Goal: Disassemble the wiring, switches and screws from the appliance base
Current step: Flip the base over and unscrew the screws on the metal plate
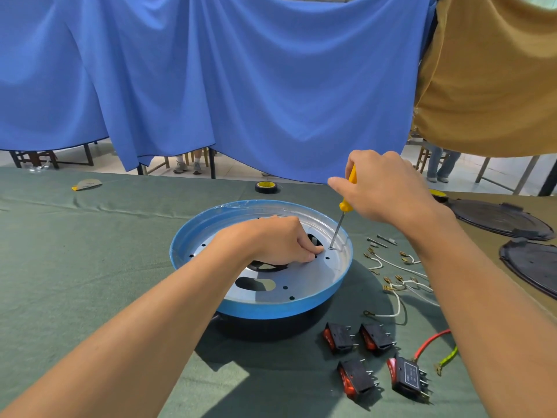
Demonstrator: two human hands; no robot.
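Note:
The round appliance base point(193, 236), blue-rimmed with a silver metal plate inside, sits on the green cloth at centre. My right hand point(388, 188) grips a yellow-handled screwdriver point(346, 203), its tip on a screw point(331, 247) at the plate's right side. My left hand point(277, 239) rests inside the base, fingers curled at the edge of a dark cut-out just left of the screw. Several black and red switches point(376, 339) lie front right. White wires point(391, 285) with brass terminals, a red wire point(429, 342) and a green-yellow wire point(449, 357) lie to the right.
A black tape roll point(266, 187) lies behind the base, another point(438, 195) past my right wrist. Two dark round covers point(500, 218) point(533, 267) lie at the right. A small yellow-edged object point(86, 184) lies far left. Blue and tan cloths hang behind the table.

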